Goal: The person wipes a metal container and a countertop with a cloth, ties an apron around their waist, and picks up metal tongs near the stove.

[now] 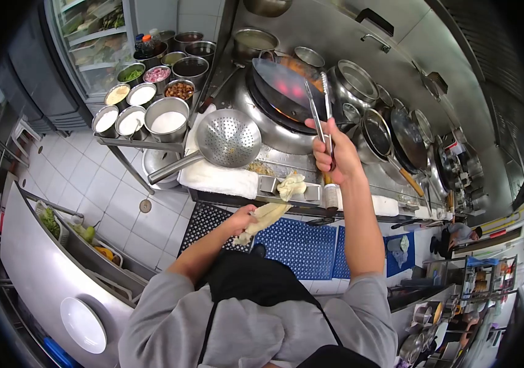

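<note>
Gripping metal tongs (315, 111) in the right hand (340, 153) at 2 o'clock, with fingers wrapped firmly around and the tips slightly apart, pointing toward 12. Clutching a pale cloth (266, 219) in the left hand (242, 221) at 7 o'clock, with fingers closed on one end and the loose part trailing toward 2, just below a metal tray (312, 193) with a bunched cloth (291, 185) on top.

Crossing in front of a dark wok (283, 92) with the tongs, and over the counter's edge with the right forearm. Facing the wok between 12 and 1 o'clock, glowing red inside. Near the left hand, toward 11, set with a metal strainer (228, 140), its handle lying across a white towel (220, 179). Flanked at 10 o'clock by metal pots of white powder (169, 121) and other ingredients, with a glass-doored fridge (93, 46) beyond; at 2 to 3, by stacked pans (406, 138). Farther out, overlooking a white plate (83, 325) at 8 o'clock, a blue mat (305, 251) at 5, and another person (458, 235) near 4.

Unable to make out lettering on the bottles (147, 40) at 11 o'clock.
</note>
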### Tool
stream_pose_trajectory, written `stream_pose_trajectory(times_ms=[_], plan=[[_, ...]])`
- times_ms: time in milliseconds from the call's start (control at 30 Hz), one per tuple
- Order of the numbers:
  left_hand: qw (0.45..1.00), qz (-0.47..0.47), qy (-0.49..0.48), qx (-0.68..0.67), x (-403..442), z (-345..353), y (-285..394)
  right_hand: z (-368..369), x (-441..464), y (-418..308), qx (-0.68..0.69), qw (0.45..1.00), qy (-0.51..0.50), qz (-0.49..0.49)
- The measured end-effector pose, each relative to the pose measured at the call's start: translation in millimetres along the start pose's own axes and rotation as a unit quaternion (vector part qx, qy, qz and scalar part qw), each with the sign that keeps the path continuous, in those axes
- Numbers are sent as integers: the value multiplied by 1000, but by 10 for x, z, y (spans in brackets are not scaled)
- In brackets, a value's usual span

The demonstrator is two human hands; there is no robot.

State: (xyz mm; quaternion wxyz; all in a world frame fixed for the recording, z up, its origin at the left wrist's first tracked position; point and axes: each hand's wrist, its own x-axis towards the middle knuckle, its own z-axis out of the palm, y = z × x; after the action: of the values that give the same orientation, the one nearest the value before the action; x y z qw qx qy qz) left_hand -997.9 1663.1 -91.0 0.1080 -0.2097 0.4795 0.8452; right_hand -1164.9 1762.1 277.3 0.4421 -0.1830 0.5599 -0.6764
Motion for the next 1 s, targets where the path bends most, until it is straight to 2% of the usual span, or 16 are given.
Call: stream_pose_trajectory(times_ms=[33,133,267,300,333,400,467,533,600,633,733,800,867,900,967,1000], plan=[[1000,0,8,-16,-3,-10,-47,-28,59,-14,83,995,-57,9],[996,-35,22,78,-76,-70,-28,-45,154,71,223,959,-174,0],[992,-44,11,115,-86,-89,-48,-205,194,277,215,955,-205,0],[995,42,-4,95,143,-244,-391,-278,180,293,187,965,-184,7],[992,-7,7,130,1,-228,-263,-379,163,292,146,977,-154,15],[984,-29,16,173,-109,-189,-179,-460,-12,189,-8,1000,2,2],[983,-75,9,169,-65,-241,-207,-695,-115,119,-177,980,90,-29],[972,-85,20,219,-130,-187,-145,-1117,-164,194,-352,920,157,-65],[963,-84,35,253,-119,-149,-199,-1441,-162,322,-541,811,185,-122],[960,-78,45,266,-77,-169,-251,-1392,-270,260,-611,764,207,-7],[940,-60,71,330,-73,-257,-306,-1715,-189,848,-721,651,216,95],[923,-25,75,377,-36,-352,-393,-1900,-217,1187,-742,635,136,164],[924,-40,75,372,-180,-333,-232,-1864,-264,1202,-719,651,183,165],[925,-43,69,370,-224,-335,-153,-1807,-285,1169,-703,664,216,136],[908,16,56,414,-275,-509,-154,-1709,-328,1032,-667,682,291,75],[907,30,43,417,-297,-646,-208,-1608,-326,924,-670,682,289,51]])
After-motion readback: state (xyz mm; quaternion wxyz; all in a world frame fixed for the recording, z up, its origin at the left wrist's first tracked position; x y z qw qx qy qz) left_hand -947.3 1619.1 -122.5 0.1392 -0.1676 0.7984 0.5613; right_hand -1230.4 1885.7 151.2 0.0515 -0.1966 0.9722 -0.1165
